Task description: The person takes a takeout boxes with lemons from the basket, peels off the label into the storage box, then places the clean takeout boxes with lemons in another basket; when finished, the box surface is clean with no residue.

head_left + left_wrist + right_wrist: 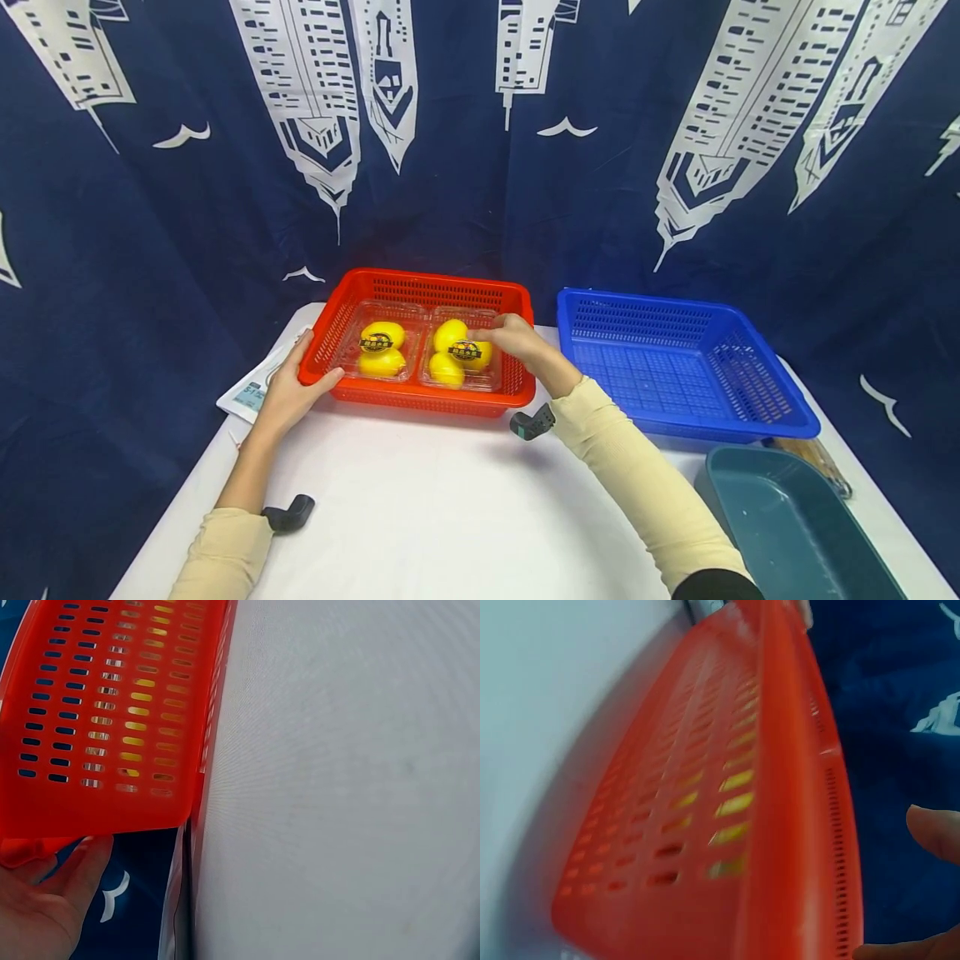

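Note:
A red plastic basket (420, 398) with slotted walls stands at the back of the white table. Inside it, side by side, lie two clear clamshell boxes with dark labels: the left box (412, 313) contains two lemons (382, 362), the right box (491, 385) three. My left hand (288, 396) grips the basket's left front corner, its thumb over the rim and its fingers along the outside. Over the right box's upper right side reaches my right hand (521, 340); in the right wrist view its thumb and fingers are spread apart with nothing between them.
A blue basket (682, 428) stands to the right, and a teal tub (795, 492) sits at the front right. Behind my left hand lies a white scale (251, 395) with a digital display. A dark blue printed curtain (465, 200) hangs behind the table.

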Action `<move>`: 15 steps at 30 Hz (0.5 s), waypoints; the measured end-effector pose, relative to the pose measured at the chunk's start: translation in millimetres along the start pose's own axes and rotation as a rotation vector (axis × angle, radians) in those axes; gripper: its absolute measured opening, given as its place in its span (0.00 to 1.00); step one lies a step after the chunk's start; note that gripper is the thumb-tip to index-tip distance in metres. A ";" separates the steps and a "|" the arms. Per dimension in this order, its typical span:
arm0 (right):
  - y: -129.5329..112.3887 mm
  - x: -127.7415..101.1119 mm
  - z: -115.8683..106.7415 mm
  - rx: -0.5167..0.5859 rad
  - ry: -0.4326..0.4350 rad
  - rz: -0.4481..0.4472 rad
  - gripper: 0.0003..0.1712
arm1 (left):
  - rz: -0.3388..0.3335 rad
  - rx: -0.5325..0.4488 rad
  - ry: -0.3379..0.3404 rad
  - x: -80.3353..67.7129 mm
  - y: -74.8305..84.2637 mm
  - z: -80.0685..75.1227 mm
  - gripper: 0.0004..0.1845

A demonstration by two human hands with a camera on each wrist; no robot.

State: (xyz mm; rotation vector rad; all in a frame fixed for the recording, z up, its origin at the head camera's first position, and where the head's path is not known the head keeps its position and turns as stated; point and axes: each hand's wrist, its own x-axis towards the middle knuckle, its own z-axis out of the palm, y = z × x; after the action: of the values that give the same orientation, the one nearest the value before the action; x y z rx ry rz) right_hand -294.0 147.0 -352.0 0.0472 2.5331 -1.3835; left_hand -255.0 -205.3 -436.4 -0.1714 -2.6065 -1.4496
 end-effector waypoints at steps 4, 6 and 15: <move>3.2 8.3 0.8 0.033 0.010 -0.004 0.30 | -0.002 0.002 0.006 0.1 -0.5 0.3 0.49; 5.4 12.1 2.3 0.057 0.007 -0.001 0.25 | -0.003 0.003 0.008 0.0 -0.7 0.5 0.49; 9.1 19.6 12.1 0.143 -0.007 0.046 0.29 | -0.011 0.005 0.004 0.3 -0.1 1.2 0.49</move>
State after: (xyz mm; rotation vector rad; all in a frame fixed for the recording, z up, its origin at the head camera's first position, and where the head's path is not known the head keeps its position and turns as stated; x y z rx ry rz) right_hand -309.0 140.1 -370.4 0.1255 2.4075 -1.5418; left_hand -255.4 -204.2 -437.0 -0.1527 -2.6117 -1.4453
